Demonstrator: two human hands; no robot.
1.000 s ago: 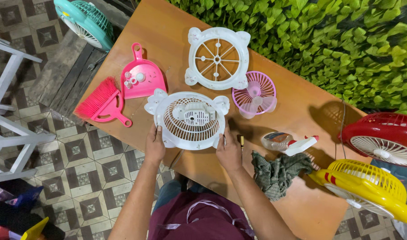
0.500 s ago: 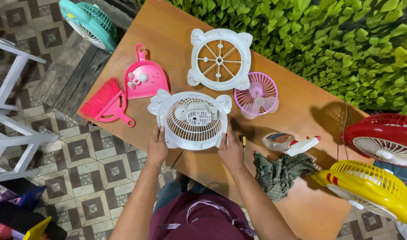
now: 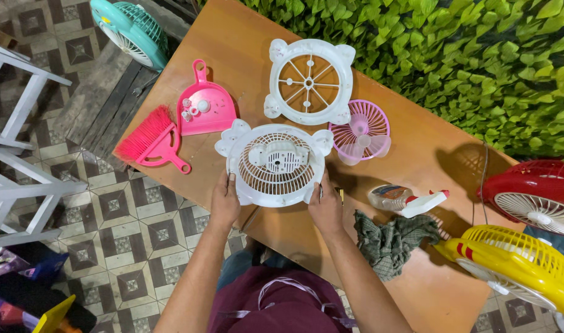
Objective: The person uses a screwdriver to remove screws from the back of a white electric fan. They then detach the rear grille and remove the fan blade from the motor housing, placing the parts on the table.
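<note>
Two hands hold one white fan shell point(image 3: 276, 163) at the near edge of the worktop point(image 3: 417, 154). My left hand point(image 3: 225, 200) grips its left rim and my right hand point(image 3: 325, 205) grips its right rim, so the hands sit apart with the shell between them. I think the shell is light, hard plastic. The thin ribs in the middle look easy to snap, so the thick outer rim is the best place to hold. It looks smooth and may slip.

Just right of my right hand lie a green rag point(image 3: 390, 240) and a spray bottle point(image 3: 405, 198). Farther back sit a pink dustpan point(image 3: 203, 108) with a pink brush point(image 3: 149, 140), a pink fan grille point(image 3: 360, 131) and a white ring frame point(image 3: 309, 80).
</note>
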